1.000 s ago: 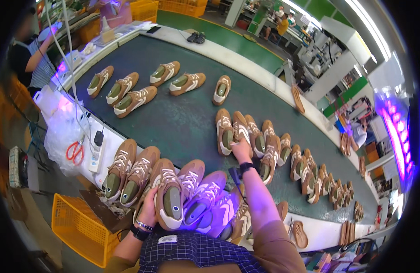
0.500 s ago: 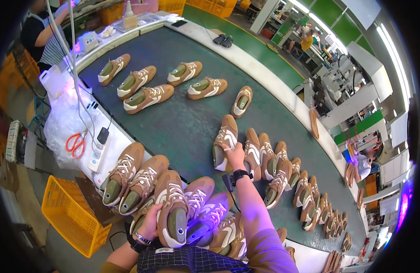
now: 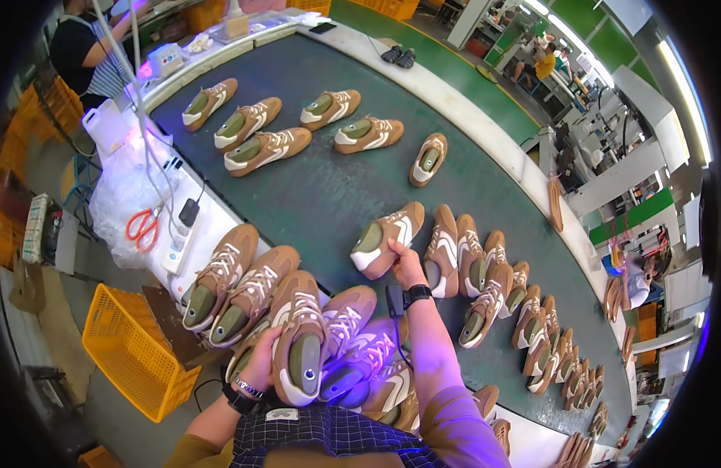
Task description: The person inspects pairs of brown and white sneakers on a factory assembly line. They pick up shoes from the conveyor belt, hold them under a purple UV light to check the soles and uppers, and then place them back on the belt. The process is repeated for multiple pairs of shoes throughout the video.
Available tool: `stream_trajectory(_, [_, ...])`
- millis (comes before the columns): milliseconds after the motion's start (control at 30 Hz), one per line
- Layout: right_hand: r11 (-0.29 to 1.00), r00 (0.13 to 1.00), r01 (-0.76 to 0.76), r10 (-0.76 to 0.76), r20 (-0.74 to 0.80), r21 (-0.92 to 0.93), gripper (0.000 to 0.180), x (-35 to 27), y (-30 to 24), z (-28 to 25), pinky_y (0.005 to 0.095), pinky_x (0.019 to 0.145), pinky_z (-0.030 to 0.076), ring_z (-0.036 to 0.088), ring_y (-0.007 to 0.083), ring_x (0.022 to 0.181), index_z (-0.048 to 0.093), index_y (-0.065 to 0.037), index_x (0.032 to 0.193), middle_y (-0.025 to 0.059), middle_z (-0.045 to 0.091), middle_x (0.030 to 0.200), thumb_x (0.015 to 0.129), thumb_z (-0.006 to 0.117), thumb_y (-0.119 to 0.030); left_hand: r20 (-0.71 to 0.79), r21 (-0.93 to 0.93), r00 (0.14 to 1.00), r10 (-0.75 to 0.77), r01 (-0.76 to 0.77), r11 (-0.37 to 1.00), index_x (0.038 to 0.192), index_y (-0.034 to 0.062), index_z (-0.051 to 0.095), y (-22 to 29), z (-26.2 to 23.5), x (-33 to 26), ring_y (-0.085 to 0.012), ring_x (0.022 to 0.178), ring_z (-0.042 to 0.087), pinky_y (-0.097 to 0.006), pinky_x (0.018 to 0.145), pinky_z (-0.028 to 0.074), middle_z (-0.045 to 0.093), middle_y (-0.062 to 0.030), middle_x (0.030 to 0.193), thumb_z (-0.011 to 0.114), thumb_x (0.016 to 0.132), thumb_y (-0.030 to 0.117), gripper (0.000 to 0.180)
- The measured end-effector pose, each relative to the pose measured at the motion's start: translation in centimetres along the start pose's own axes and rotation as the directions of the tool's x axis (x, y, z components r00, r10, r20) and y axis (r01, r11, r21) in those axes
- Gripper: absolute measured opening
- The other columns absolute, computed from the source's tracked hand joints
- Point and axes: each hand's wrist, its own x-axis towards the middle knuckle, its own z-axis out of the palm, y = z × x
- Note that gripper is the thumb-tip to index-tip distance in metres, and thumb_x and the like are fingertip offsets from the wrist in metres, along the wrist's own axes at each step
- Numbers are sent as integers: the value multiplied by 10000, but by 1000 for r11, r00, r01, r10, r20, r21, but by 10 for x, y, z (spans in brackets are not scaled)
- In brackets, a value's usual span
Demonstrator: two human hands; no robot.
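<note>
My left hand grips a tan sneaker with white laces and a green last inside, held toe-away near my chest. My right hand reaches out over the dark conveyor belt and holds another tan sneaker by its side, lifted and tilted. A black watch sits on my right wrist. Several more tan sneakers lie packed around my left hand, some lit purple by a lamp.
A row of sneakers runs to the right along the belt; others lie spread further up. Red scissors and a remote lie on the white ledge. A yellow crate stands lower left. Another person works at the top left.
My right hand has picked up a sneaker from the row on the belt and tilted it. My left hand keeps hold of its sneaker. The view has shifted down the belt.
</note>
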Motion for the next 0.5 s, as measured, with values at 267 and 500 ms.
stream_trajectory(267, [844, 973, -92, -36, 227, 528, 442, -117, -16, 42, 467, 979, 388, 508, 277, 1120, 435, -37, 1239, 119, 526, 1222, 851, 563, -206, -7, 73, 996, 94, -93, 993, 1140, 35, 540, 0, 13, -7, -236, 927, 604, -366, 851, 482, 619, -123, 1049, 442, 892, 383, 438])
stream_trajectory(500, [802, 962, -3, -160, 221, 597, 467, -226, -24, 44, 429, 963, 417, 548, 273, 1066, 446, -22, 1230, 132, 553, 1170, 814, 588, -179, 99, 116, 994, 55, -67, 991, 1127, 42, 545, -1, 7, 1, -237, 915, 604, -360, 833, 489, 619, -111, 1045, 443, 878, 406, 453])
